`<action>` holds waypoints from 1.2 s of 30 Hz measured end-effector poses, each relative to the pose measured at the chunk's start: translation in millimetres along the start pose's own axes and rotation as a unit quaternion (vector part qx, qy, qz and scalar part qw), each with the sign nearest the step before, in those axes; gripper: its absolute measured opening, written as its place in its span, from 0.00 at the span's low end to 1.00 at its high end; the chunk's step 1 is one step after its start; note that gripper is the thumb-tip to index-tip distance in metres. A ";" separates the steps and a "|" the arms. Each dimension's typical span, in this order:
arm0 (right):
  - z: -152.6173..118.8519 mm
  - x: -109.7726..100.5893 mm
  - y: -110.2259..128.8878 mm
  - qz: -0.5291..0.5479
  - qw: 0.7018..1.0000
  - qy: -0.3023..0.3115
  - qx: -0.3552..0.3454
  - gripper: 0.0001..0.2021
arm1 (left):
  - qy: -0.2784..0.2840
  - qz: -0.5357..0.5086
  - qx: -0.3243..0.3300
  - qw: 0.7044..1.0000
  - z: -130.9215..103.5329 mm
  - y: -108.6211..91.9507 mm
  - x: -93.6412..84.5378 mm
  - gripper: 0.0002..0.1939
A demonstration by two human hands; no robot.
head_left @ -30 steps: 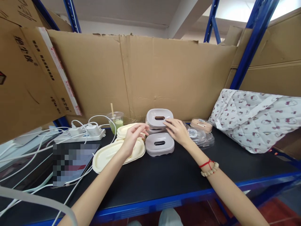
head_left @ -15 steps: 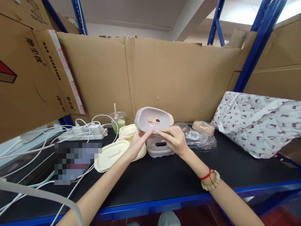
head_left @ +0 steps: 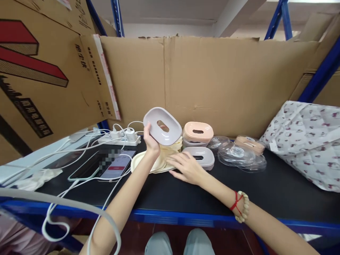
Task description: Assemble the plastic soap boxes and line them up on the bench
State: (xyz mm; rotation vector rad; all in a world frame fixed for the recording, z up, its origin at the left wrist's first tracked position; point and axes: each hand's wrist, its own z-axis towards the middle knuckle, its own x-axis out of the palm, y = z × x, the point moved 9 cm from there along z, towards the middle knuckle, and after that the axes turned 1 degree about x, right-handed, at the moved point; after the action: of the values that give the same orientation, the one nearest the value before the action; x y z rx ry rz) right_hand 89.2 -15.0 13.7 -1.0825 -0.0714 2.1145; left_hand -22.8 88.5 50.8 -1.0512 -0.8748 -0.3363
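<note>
My left hand (head_left: 152,142) grips the lower left edge of a pale grey tissue box cover (head_left: 170,120), raised and tilted with its oval slot facing me. My right hand (head_left: 187,166) is open, fingers stretched out to the left over the cream oval plates (head_left: 140,161); whether the fingertips touch them I cannot tell. Behind that hand sits a second grey tissue box (head_left: 208,157), partly covered by it. Farther back, a peach tissue box cover (head_left: 205,128) rests on a grey piece.
Clear plastic covers (head_left: 236,156) and another peach box (head_left: 249,144) lie to the right, beside a patterned quilted bag (head_left: 305,141). On the left are phones (head_left: 117,168), a power strip (head_left: 127,140) and loose white cables. A cardboard wall (head_left: 212,78) stands behind.
The grey cover has moved left, now in my left hand alone. My right hand has let go and dropped toward the cream plates. The view has shifted, showing the peach cover behind.
</note>
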 end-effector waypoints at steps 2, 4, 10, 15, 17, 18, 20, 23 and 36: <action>9.5 19.1 13.8 -0.025 0.999 0.037 -0.008 0.19 | -0.005 0.002 -0.020 1.000 -1.7 5.1 -1.7 0.07; 17.9 32.0 21.2 -0.046 0.998 0.047 -0.010 0.19 | -0.011 0.001 -0.032 0.999 -1.7 8.0 -4.4 0.07; 25.0 41.6 26.0 -0.027 0.999 0.024 -0.040 0.09 | 0.015 -0.011 -0.045 0.999 5.7 9.0 -3.8 0.09; 21.7 7.8 20.2 -0.017 0.995 -0.097 -0.021 0.11 | 0.033 -0.008 0.021 0.999 1.7 -11.2 -0.2 0.13; 21.6 -6.9 17.4 -0.030 0.990 -0.138 -0.006 0.11 | 0.055 0.006 0.066 0.996 -4.2 -23.8 3.8 0.17; 21.5 -14.2 15.3 -0.038 0.987 -0.156 0.003 0.11 | 0.059 0.014 0.095 0.994 -7.6 -30.9 4.4 0.18; 20.5 -29.0 9.5 -0.054 0.979 -0.193 0.026 0.09 | 0.053 0.024 0.151 0.987 -13.7 -43.3 3.4 0.19; 15.3 -49.7 -3.6 -0.095 0.962 -0.245 0.071 0.08 | 0.032 0.027 0.185 0.982 -18.0 -47.2 -0.2 0.19; -4.3 -62.1 -38.8 -0.055 0.948 -0.298 0.099 0.06 | 0.093 0.004 -0.205 0.974 -38.2 34.3 20.8 0.03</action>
State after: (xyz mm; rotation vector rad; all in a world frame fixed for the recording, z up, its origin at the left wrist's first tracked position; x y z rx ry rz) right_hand 137.9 -27.9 67.0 -0.2887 -0.1972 2.2202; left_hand 29.4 75.4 37.7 -1.3771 -0.6442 -0.6177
